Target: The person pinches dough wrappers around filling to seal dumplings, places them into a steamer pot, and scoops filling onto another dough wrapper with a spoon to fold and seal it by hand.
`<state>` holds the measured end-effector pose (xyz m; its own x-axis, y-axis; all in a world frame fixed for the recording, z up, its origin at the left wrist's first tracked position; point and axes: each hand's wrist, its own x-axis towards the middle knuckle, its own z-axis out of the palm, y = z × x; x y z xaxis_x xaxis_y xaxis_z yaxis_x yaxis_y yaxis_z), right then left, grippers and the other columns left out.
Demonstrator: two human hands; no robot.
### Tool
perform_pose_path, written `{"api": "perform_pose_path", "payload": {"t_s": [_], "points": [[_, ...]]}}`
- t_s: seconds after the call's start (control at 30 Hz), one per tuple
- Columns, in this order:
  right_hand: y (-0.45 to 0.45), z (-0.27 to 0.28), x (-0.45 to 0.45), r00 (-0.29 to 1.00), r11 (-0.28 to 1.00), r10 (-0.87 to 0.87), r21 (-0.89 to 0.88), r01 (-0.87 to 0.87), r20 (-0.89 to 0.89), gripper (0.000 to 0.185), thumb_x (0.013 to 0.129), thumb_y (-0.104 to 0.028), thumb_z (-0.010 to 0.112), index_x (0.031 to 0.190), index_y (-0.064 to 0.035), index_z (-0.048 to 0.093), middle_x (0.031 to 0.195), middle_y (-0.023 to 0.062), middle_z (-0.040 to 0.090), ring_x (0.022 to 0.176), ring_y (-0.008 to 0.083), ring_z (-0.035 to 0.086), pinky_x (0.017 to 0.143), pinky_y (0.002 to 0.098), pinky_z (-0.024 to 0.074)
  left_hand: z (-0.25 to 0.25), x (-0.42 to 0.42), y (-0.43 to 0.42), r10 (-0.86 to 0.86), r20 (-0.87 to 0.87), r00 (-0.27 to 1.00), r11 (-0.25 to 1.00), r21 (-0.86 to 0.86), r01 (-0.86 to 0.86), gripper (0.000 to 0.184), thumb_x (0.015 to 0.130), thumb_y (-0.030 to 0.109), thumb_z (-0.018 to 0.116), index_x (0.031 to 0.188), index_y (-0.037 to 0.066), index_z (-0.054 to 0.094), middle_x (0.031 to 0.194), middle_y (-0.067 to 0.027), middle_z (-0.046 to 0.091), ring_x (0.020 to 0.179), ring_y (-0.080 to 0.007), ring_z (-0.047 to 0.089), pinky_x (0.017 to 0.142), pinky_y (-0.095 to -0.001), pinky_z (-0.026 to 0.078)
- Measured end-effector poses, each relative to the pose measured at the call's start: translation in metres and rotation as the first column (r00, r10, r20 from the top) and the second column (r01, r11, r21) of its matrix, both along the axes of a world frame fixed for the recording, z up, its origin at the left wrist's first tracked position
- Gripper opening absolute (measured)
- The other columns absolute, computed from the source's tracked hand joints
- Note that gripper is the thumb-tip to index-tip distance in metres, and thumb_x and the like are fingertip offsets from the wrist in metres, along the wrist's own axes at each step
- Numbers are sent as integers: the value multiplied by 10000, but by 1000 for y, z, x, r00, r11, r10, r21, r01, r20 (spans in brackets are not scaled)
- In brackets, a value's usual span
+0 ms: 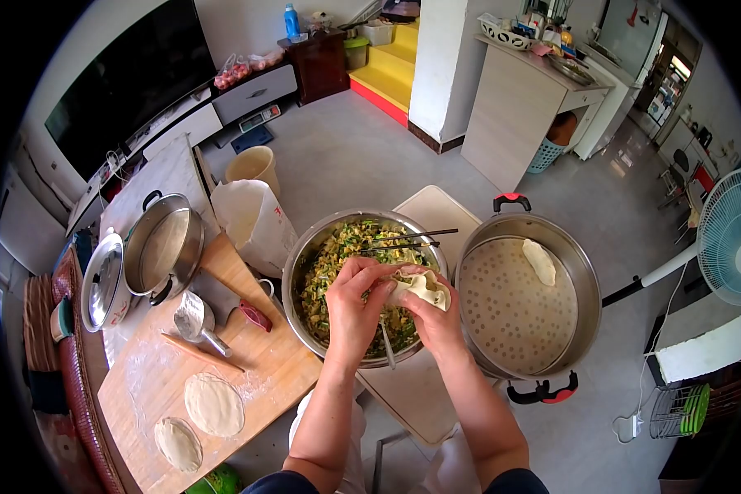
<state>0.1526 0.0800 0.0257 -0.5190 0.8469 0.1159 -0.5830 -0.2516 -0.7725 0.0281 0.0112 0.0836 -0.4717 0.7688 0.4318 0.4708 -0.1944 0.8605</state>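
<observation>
Both hands are gripping one partly folded dumpling [420, 292], which they are holding above the near right part of a steel bowl [289, 284]. The left hand [356, 298] is pinching the wrapper edge with bent fingers; the right hand [438, 323] is supporting the other side, its thumb pressing near the opening.

Containers: the bowl is sitting on a pale counter [420, 403] and is holding chopped green and yellow filling [314, 288]. Two dark chopsticks [420, 235] are lying across its far right side; one spoon handle [389, 350] is projecting over the near rim. Just to the right, a two-handled steel pot [589, 300] is holding a perforated tray [510, 325], with one folded dumpling [539, 262] lying at its far right.

To the left, a wooden board [281, 356] is carrying two flat dough wrappers [214, 404], one rolling pin [202, 351] and one metal scoop [191, 317] containing white powder. Beyond the board, one white bag [255, 222] is standing open, with one beige bucket [255, 163] standing behind it.

Count: dumplings, two; wrappers lying flat, two; chopsticks, two.
</observation>
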Motion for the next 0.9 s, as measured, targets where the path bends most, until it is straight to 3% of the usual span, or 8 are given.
{"api": "perform_pose_path", "payload": {"t_s": [0.2, 0.4, 0.5, 0.6, 0.7, 0.9], "points": [[-2, 7, -1, 998, 999, 29, -40, -31, -63, 370, 849, 76, 665, 1211, 29, 605, 1210, 124, 636, 1086, 180, 632, 933, 315, 525, -2, 4, 0, 31, 28, 999, 999, 29, -32, 155, 803, -53, 709, 948, -1, 718, 902, -92, 654, 836, -223, 662, 738, -323, 536], [-3, 9, -2, 998, 995, 32, -88, -37, -60, 357, 856, 65, 659, 1207, 30, 604, 1204, 133, 642, 1089, 191, 633, 954, 317, 512, -10, 5, 4, 77, -189, 979, 995, 74, -64, 108, 814, -57, 697, 912, -14, 695, 919, -102, 649, 816, -214, 655, 717, -307, 522], [-1, 8, -2, 999, 996, 12, -82, -16, -47, 359, 855, 66, 665, 1208, 32, 603, 1191, 131, 647, 1086, 187, 634, 948, 318, 522, -6, 6, 2, 61, -207, 977, 996, 78, -46, 111, 828, -46, 692, 935, -14, 685, 915, -101, 647, 819, -215, 655, 721, -311, 526], [1, 13, 0, 997, 995, 36, -90, -42, -70, 351, 859, 69, 673, 1201, 32, 604, 1177, 125, 651, 1080, 183, 641, 933, 315, 538, -6, 3, 3, 25, -206, 978, 998, 64, -12, 156, 835, -35, 696, 988, -13, 679, 915, -103, 647, 822, -220, 656, 728, -314, 530], [2, 7, 1, 999, 998, 19, -63, -22, -43, 334, 868, 72, 675, 1192, 29, 606, 1160, 114, 656, 1048, 180, 659, 905, 305, 558, 2, 5, 0, -4, -91, 996, 1000, 12, 5, 246, 823, -25, 711, 1066, -6, 678, 920, -107, 650, 820, -225, 655, 739, -315, 535], [0, 9, -1, 999, 999, 21, -28, -22, -32, 326, 879, 73, 671, 1194, 24, 603, 1128, 96, 657, 994, 171, 678, 866, 289, 571, 1, 1, 0, -28, -142, 990, 1000, -16, 26, 315, 768, -28, 750, 1078, 14, 717, 901, -92, 641, 831, -208, 649, 744, -306, 537]]}}
